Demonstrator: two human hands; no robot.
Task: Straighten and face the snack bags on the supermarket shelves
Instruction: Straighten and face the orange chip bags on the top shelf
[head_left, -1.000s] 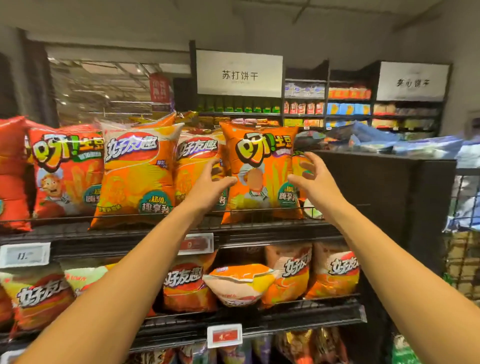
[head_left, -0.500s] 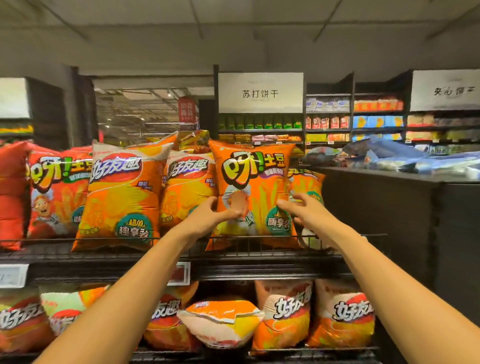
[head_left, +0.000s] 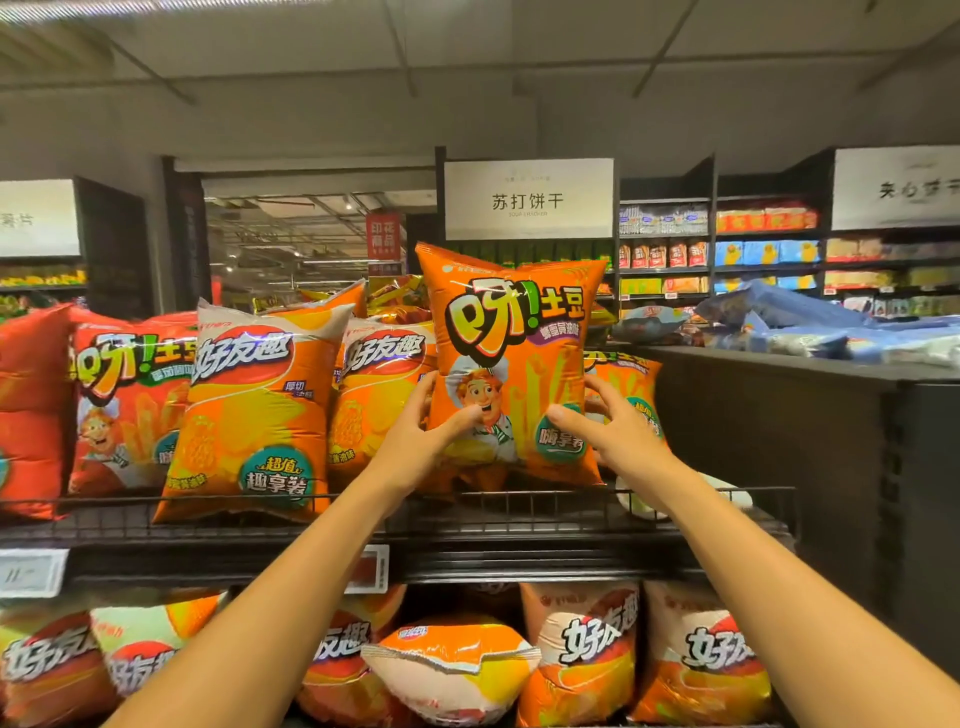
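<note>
An orange potato-stick bag with a cartoon chef (head_left: 514, 358) stands upright at the right end of the top wire shelf (head_left: 571, 506), its front facing me. My left hand (head_left: 423, 441) grips its lower left edge, thumb across the front. My right hand (head_left: 605, 434) grips its lower right edge, fingers curled behind it. A second bag of the same kind (head_left: 631, 387) stands half hidden behind it. To the left stand two orange chip bags (head_left: 254, 410) and a red chef bag (head_left: 127, 410).
The lower shelf holds more chip bags, one lying tipped forward on its face (head_left: 452, 670). A dark end panel (head_left: 779, 467) closes the shelf on the right, with blue bags (head_left: 810, 322) piled on top. Price tags (head_left: 31, 571) hang on the shelf rail.
Both hands went from reaching beside the chef bag to gripping its lower edges. The bag now stands higher and straighter, and my view has tilted upward and come closer.
</note>
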